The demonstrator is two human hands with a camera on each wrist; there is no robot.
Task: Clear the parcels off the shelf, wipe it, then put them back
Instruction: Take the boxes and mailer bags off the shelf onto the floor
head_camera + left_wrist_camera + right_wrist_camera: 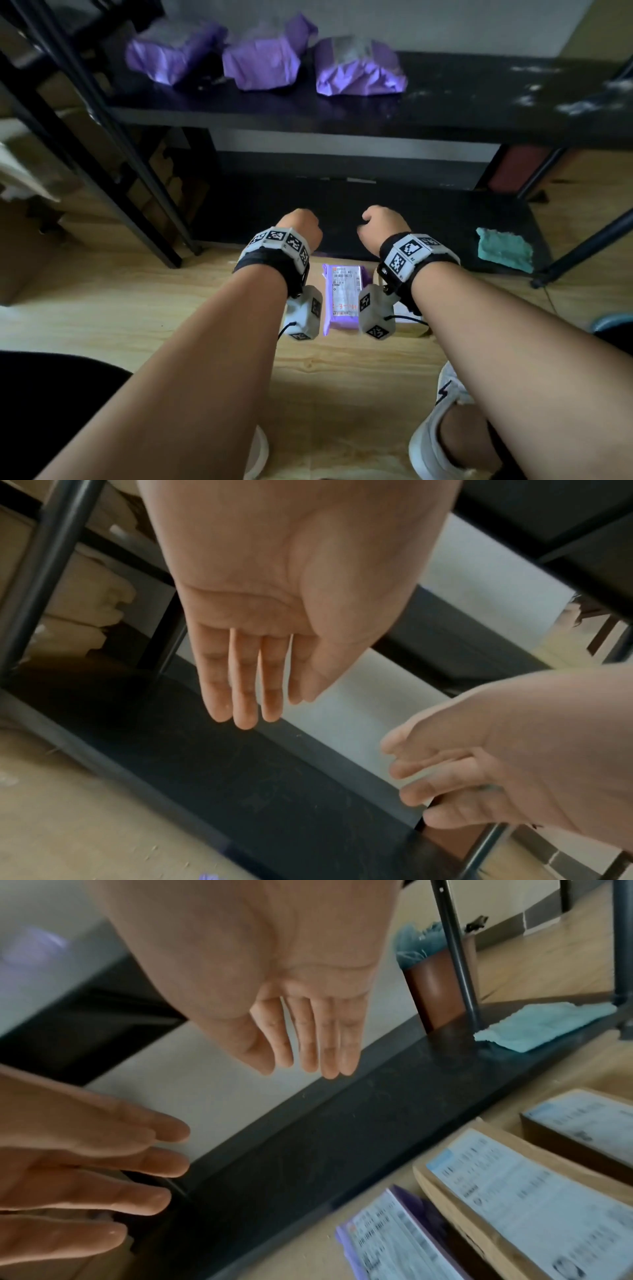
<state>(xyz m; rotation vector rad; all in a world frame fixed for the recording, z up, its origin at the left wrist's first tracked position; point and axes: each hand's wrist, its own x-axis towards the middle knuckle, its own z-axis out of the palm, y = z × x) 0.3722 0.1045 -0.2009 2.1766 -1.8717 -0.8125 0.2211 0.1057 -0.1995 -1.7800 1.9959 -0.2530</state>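
Here, the person's left hand [303, 228] and right hand [383, 224] hover side by side above the near edge of the bottom shelf [428, 226]; both are empty. The wrist views show each palm down with the fingers [243, 685] straight and close together, holding nothing.

Parcel positions:
- A purple parcel [344, 296] lies flat on the wooden floor [137, 308], label up, just near of the bottom shelf and between the two wrists.
- Two brown parcels [534, 1199] with white labels lie on the floor to its right, seen in the right wrist view; the nearer one touches the purple parcel.
- Three purple bags [356, 68] sit in a row on the left part of the upper shelf [479, 102]. White smudges mark the right part of that board.

A teal cloth [505, 248] lies flat on the right end of the bottom shelf, well apart from both hands. A white shoe [435, 428] rests on the floor at the near right.
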